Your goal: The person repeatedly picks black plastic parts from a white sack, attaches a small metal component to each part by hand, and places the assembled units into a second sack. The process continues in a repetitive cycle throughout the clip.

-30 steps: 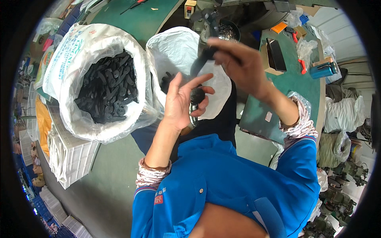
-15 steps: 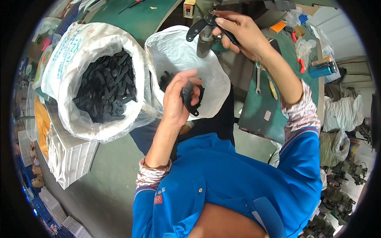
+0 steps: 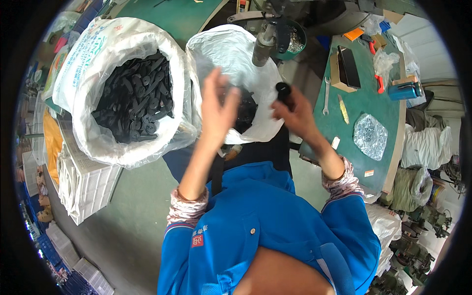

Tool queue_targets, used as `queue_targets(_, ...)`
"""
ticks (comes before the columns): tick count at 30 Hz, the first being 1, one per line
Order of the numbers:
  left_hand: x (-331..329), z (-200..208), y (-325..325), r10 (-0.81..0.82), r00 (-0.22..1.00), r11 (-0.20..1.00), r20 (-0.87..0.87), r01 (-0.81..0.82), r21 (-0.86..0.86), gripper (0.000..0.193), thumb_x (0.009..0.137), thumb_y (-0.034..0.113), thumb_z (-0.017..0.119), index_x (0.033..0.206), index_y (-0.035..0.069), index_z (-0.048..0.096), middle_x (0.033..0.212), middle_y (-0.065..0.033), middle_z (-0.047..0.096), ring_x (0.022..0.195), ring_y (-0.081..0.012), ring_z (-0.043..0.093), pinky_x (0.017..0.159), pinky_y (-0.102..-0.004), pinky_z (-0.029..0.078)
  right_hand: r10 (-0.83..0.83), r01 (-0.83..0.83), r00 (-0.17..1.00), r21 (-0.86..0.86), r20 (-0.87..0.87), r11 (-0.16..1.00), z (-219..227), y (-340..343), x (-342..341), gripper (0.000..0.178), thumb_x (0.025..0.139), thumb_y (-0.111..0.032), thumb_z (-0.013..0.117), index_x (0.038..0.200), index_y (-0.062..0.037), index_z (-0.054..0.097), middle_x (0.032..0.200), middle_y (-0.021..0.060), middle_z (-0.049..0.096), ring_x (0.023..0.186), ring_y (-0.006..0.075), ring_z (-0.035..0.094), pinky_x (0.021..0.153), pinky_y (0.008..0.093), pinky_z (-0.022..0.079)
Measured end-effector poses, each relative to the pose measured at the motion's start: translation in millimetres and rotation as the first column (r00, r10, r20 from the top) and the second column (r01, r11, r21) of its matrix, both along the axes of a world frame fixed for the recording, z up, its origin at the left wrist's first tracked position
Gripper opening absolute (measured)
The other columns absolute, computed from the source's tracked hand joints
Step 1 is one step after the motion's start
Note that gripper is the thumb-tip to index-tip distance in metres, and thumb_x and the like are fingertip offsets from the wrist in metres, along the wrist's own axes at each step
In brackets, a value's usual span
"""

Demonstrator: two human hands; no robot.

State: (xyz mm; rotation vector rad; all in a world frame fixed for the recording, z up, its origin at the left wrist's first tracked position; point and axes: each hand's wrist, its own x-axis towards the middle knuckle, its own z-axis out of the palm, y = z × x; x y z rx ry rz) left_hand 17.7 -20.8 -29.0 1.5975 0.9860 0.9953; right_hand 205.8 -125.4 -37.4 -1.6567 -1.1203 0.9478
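Right hand [image 3: 301,117] holding a round-ended black part [image 3: 283,91] beside the middle white sack [image 3: 219,43].
From here I see its fingers closed round the part, just off the sack's right rim; the left hand [image 3: 218,110], blurred over the sack's mouth, has thumb and fingers spread loose. Curved black pieces [image 3: 135,98] heap inside the left-hand sack [image 3: 178,73], near a metal post [image 3: 262,51].

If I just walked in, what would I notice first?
Probably the big, round-mouthed white sack on the left, holding a heap of slim black pieces. Next, the bright blue cloth shirt across the bottom middle. Then the right hand, holding a black, round-ended piece beside the open white bag in the centre.
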Motion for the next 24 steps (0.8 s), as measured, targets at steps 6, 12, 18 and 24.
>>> queue_targets(6, -45.3, -14.9, 56.1, 0.124, 0.666, 0.991, -0.736, -0.048, 0.124, 0.05, 0.083, 0.019, 0.063, 0.125, -0.001, 0.043, 0.102, -0.0251, 0.062, 0.095, -0.0416, 0.059, 0.084, -0.047, 0.046, -0.245, 0.272, 0.749, 0.052, 0.615, 0.961, -19.6, 36.4, 47.7, 0.028, 0.081, -0.027, 0.065, 0.096, -0.0043, 0.059, 0.083, 0.0201, 0.065, 0.08, 0.0387, 0.064, 0.067, 0.0448, 0.049)
queue_targets(12, -46.2, -46.8, 68.0, 0.087, 0.818, 0.996, -0.569, -0.081, 0.036, 0.037, 0.08, 0.014, 0.059, 0.113, -0.001, 0.05, 0.073, -0.019, 0.065, 0.071, -0.0337, 0.066, 0.069, -0.0413, 0.05, -0.074, 0.353, 0.645, -0.211, 0.761, 0.912, -59.3, 57.2, 75.1, 0.04, 0.08, -0.036, 0.065, 0.1, -0.0012, 0.061, 0.09, 0.0254, 0.065, 0.091, 0.0412, 0.063, 0.078, 0.0486, 0.05)
queue_targets(18, -70.6, -47.2, 32.2, 0.116, 0.971, 0.949, -0.209, -0.17, -0.266, 0.025, 0.085, 0.005, 0.054, 0.109, 0.001, 0.053, 0.064, -0.0089, 0.058, 0.05, -0.0174, 0.057, 0.048, -0.0315, 0.046, -0.098, 0.481, 0.577, -0.241, 0.811, 0.843, -65.1, 36.4, 119.1, 0.035, 0.08, -0.025, 0.061, 0.108, -0.0035, 0.062, 0.094, 0.0266, 0.065, 0.092, 0.0426, 0.062, 0.081, 0.0497, 0.05)
queue_targets(24, -95.8, -39.0, 40.0, 0.086, 0.973, 0.941, -0.216, -0.15, -0.304, 0.032, 0.086, 0.01, 0.059, 0.116, 0.0, 0.051, 0.069, -0.0083, 0.062, 0.053, -0.0141, 0.06, 0.048, -0.0295, 0.048, -0.051, 0.401, 0.591, -0.238, 0.805, 0.884, -51.0, 43.2, 88.5, 0.033, 0.082, -0.027, 0.061, 0.11, -0.0089, 0.063, 0.095, 0.0251, 0.066, 0.093, 0.0421, 0.062, 0.082, 0.0498, 0.049)
